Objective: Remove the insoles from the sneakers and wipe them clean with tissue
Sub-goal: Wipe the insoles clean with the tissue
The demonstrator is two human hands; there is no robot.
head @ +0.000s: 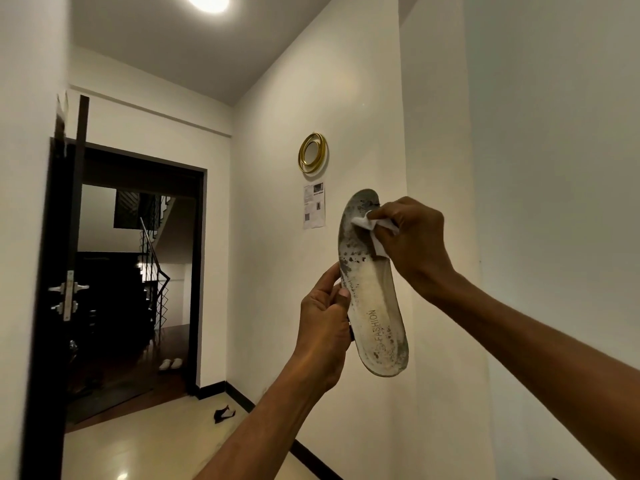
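Wiping step: one insole out, held up in the air.
Left hand (323,327) pinches the insole (372,306) at its mid edge, toe end up; right hand (410,237) clamps the tissue (375,230) against the grimy forefoot. Heel still looks dirty, so next I drag the tissue downward, firmly. Wall and mirror (312,153) beyond; no sneakers in view.

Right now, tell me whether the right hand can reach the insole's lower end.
Probably yes. The left hand grips the insole only at its left edge mid-length, so its lower end is bare; the right hand holds the tissue near the top.
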